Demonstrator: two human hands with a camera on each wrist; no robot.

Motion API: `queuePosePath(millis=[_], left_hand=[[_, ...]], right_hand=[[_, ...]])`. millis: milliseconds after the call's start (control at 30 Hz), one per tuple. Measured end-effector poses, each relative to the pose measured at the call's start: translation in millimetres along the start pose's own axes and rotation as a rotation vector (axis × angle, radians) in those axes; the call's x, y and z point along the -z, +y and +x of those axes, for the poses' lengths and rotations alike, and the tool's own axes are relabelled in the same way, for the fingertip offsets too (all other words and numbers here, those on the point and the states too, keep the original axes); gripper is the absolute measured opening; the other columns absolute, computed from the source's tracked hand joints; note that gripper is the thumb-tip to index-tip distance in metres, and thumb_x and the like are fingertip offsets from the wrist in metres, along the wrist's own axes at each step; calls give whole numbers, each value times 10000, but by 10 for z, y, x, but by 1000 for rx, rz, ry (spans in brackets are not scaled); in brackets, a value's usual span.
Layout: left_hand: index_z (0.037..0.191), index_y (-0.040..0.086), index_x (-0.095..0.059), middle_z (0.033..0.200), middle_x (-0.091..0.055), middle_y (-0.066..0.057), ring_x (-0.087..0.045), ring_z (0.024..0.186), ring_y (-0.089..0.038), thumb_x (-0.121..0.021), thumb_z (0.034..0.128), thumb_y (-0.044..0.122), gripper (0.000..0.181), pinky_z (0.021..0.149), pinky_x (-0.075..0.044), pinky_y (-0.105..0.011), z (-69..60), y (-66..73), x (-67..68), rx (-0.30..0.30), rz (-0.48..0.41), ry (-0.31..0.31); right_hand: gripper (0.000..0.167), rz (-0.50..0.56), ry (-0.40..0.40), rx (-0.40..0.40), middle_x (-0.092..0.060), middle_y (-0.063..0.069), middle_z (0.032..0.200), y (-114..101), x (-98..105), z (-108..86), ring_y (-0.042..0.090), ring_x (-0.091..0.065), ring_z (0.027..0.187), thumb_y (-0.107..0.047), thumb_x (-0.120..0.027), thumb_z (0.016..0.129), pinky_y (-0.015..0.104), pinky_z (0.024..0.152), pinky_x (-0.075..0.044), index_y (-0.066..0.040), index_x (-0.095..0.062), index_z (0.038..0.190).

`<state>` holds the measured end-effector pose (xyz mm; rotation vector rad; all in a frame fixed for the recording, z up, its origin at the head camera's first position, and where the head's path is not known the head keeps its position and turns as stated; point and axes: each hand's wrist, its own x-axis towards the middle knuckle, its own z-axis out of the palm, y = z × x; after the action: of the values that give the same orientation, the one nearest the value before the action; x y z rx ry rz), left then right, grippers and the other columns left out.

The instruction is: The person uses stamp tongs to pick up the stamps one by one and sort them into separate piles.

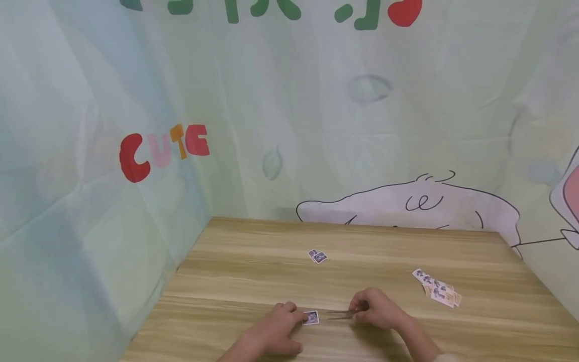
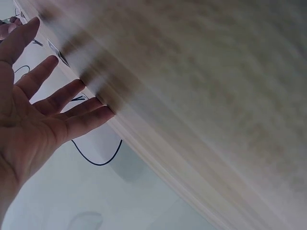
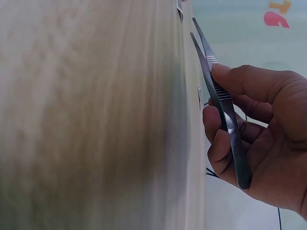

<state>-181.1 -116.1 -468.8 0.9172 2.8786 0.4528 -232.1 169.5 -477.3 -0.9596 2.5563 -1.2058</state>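
Observation:
My right hand (image 1: 377, 309) holds a pair of metal tweezers (image 3: 221, 103) between thumb and fingers, the tips pointing left and slightly apart with nothing between them. Just left of those tips, a small stamp-like picture card (image 1: 311, 318) with a white border lies on the wooden table (image 1: 253, 271). One finger of my left hand (image 1: 278, 329) touches the card's left edge. In the left wrist view the fingers (image 2: 67, 96) are spread and fairly straight, their tips at the tabletop.
Two overlapping small cards (image 1: 319, 257) lie farther back near the middle. Toward the right is a loose pile of several stamp-like cards (image 1: 438, 289). A printed cloth backdrop (image 1: 289, 110) stands along the table's back and left side.

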Motion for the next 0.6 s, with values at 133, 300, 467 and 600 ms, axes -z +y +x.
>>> queuePosePath(millis=[133,300,467,600], left_hand=[[1192,170,-627,1136,-545,-47,-492,973,-167,-760,683,335,551,838,-465,-324,-23,1,11,-4,-5,-3],[1184,170,-633,1138,-542,-43,-487,968,-157,-761,682,326,541,830,-467,-314,-33,1,16,-12,-12,-20],[1186,168,-633,1138,-533,-29,-476,980,-152,-767,680,316,544,841,-460,-314,-29,-1,12,0,-19,-20],[1185,163,-633,1132,-532,-24,-473,973,-149,-767,675,310,547,837,-461,-312,-26,-4,12,0,-20,-16]], right_hand=[[110,-4,-11,-7,-594,-95,718,-31,-50,30,43,-519,653,-41,-731,721,242,597,-462,-53,-657,802],[113,-12,-19,-21,-579,-94,700,-46,-96,57,41,-506,636,-40,-733,721,239,581,-454,-64,-649,793],[116,-19,-18,-30,-583,-93,701,-69,-126,98,46,-508,632,-56,-742,718,241,581,-452,-76,-655,792],[116,-20,-21,-28,-587,-99,706,-80,-156,124,40,-512,636,-55,-741,715,240,589,-456,-71,-658,794]])
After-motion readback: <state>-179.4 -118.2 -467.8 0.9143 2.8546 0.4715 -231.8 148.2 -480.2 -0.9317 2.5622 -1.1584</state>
